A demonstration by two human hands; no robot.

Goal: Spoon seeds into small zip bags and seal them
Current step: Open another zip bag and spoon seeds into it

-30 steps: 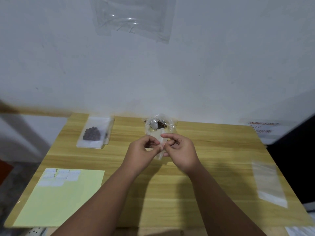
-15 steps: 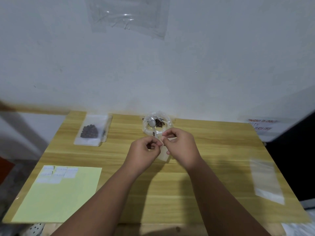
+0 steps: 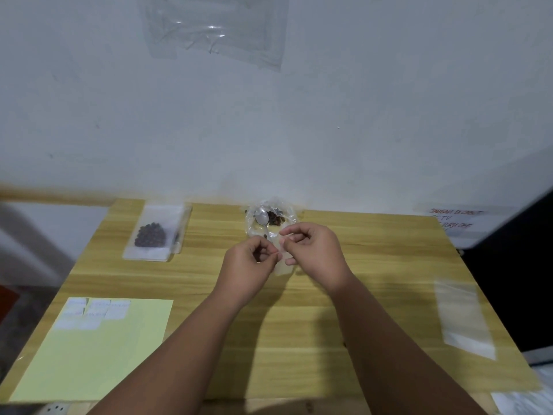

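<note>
A small clear zip bag [image 3: 281, 266] hangs between my two hands over the middle of the wooden table [image 3: 374, 265]. My left hand [image 3: 250, 266] pinches its top edge from the left, and my right hand [image 3: 311, 250] pinches it from the right. Just behind them lies a crumpled clear bag of dark seeds [image 3: 273, 218] with a metal spoon [image 3: 262, 218] resting in it. Whether the small bag holds seeds is hidden by my fingers.
A filled zip bag of dark seeds [image 3: 151, 235] lies at the back left. A pale yellow sheet with white labels [image 3: 95, 345] sits front left. Empty clear bags [image 3: 462, 316] lie at the right edge. The wall stands directly behind the table.
My hands have drifted slightly apart along the small bag's top edge, the right hand rising a little. The seed bag and spoon stay put.
</note>
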